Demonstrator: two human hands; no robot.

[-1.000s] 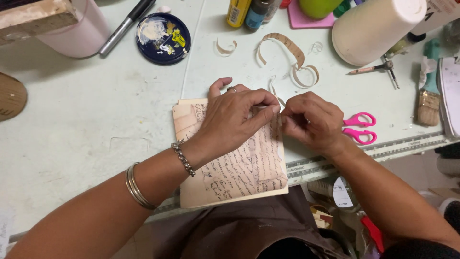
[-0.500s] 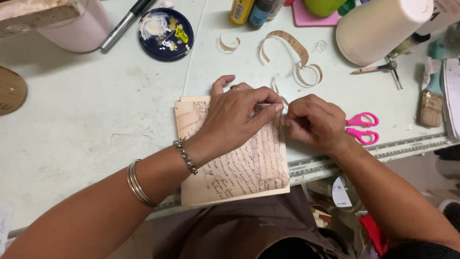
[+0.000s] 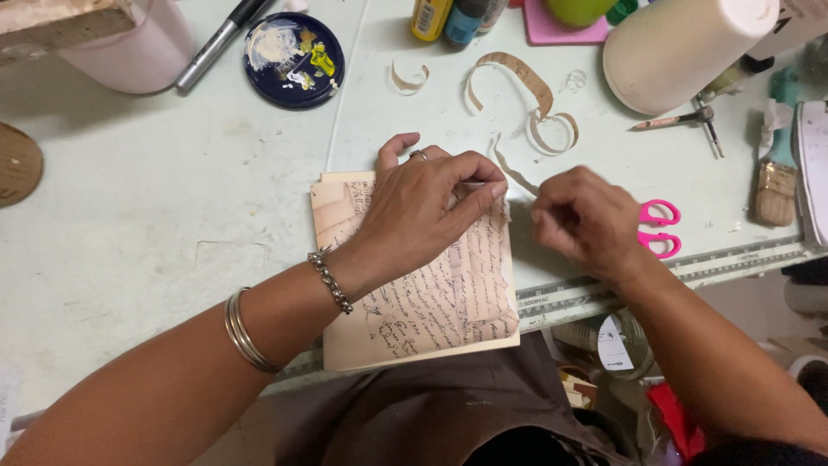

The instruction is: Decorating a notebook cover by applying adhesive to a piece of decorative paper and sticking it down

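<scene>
The person was tearing a narrow strip off the right edge of a stack of aged, handwritten script paper (image 3: 431, 293) that lay on the pale worktable (image 3: 155, 216) near its front edge. The left hand (image 3: 423, 211) pressed the sheets flat, its fingers bent and pinching the top right corner. The right hand (image 3: 586, 220) was curled closed around the lower end of the thin torn strip (image 3: 515, 175), which curved up between the two hands. Judged from this, the tear was partly run; the next move called for a steady pull along the edge while the left hand kept the sheet pinned.

Against the frame half a second earlier, the right hand had drawn away to the right, opening a gap where the hands had met. Pink-handled scissors (image 3: 660, 229) lay just beyond it, and curled paper offcuts (image 3: 535, 103) farther back.
</scene>
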